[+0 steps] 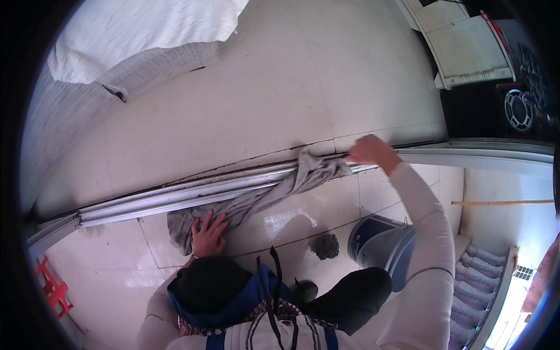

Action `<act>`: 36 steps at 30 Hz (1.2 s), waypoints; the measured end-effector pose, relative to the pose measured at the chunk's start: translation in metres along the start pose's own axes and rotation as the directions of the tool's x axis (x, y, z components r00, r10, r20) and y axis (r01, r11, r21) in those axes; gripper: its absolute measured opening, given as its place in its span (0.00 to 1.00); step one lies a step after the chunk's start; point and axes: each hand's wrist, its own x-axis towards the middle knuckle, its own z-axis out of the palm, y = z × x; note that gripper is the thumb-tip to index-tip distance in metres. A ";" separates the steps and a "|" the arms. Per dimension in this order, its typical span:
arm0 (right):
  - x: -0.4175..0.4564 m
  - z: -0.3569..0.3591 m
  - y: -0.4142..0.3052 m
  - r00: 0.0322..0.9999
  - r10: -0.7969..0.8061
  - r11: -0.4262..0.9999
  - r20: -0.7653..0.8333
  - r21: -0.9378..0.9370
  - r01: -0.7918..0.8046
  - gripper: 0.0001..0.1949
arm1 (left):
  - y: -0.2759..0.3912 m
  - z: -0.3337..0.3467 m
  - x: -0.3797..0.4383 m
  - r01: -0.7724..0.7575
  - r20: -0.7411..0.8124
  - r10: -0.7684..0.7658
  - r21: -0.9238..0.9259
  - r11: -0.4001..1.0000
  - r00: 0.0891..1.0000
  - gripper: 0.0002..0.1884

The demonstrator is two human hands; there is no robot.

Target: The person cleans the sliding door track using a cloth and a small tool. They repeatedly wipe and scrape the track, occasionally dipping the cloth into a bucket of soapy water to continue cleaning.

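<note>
A damp grey cloth (262, 199) lies stretched and twisted across the metal sliding-door track (183, 192) and the tiles on my side of it. My left hand (210, 234) rests on the cloth's wide left end, fingers spread. At the cloth's right end, over the track, my right hand (369, 153) is curled and slightly blurred; its fingertips are hidden, so its hold on the cloth is unclear. A dark steel-wool scourer (326, 246) sits on the wet floor before my knees. To its right a blue-grey bucket (380, 245) stands partly behind my right arm.
A sofa (166, 65) under a white cover (144, 26) stands beyond the track at upper left. At upper right are a pale cabinet (468, 48) and a black loudspeaker (477, 109). A red plastic stool (54, 288) is at lower left, a balustrade (477, 280) at lower right.
</note>
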 end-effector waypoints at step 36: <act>0.008 0.061 -0.079 0.963 0.214 0.917 -0.162 0.373 -0.141 0.21 | 0.004 -0.004 0.003 -0.038 0.022 0.039 -0.028 0.999 0.999 0.25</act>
